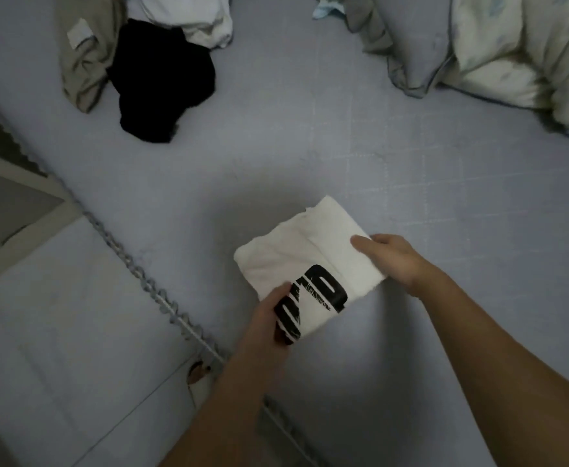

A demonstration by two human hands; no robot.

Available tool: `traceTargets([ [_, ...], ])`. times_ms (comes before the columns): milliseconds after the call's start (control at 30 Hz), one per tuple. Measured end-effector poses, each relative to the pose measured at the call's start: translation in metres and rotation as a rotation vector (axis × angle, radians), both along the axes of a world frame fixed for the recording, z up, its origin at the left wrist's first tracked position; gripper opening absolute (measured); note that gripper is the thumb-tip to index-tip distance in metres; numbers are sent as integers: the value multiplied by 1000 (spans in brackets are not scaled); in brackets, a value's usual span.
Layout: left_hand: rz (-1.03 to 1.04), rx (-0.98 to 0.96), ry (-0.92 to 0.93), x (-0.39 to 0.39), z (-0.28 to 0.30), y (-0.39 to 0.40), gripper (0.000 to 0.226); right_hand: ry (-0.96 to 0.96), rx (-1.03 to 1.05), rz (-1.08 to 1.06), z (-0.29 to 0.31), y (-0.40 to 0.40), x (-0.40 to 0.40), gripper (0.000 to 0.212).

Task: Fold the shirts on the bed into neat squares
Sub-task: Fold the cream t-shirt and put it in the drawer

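A white shirt (296, 251) with black lettering lies folded into a small square on the grey-blue bed sheet (411, 170). My left hand (266, 318) grips its near corner, thumb on top over the lettering. My right hand (391, 257) holds the right edge, thumb on top and fingers hidden beneath. At the back left lie a crumpled black shirt (162, 89), a beige shirt (84, 59) and a white shirt (189, 18), all unfolded.
A rumpled pale duvet (498, 52) fills the back right of the bed. The bed's ruffled edge (148, 281) runs diagonally at the left, with the floor (57, 332) and a grey mat (3, 210) beyond it.
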State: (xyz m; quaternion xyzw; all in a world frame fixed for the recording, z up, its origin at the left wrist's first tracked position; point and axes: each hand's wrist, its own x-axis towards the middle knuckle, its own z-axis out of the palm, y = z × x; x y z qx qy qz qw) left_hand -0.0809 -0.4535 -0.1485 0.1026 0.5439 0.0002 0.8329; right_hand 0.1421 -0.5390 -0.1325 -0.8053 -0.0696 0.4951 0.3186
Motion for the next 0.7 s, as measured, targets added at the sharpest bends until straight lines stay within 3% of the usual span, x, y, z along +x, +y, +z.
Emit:
traceTargets([
  [100,-73,124,69,-16,3,10,39,172,46,-94,5,-11,-18,19],
  [267,-121,462,197,-57,60,27,38,57,89,-81,54,-8,-77,16],
  [500,-4,761,272,-177,279,47,27,-58,294,-14,242,36,-201,12],
  [600,86,935,375,-253,367,48,20,-41,417,121,317,63,-266,15],
  [700,277,1084,532,-347,435,39,28,-29,502,352,377,101,-348,6],
])
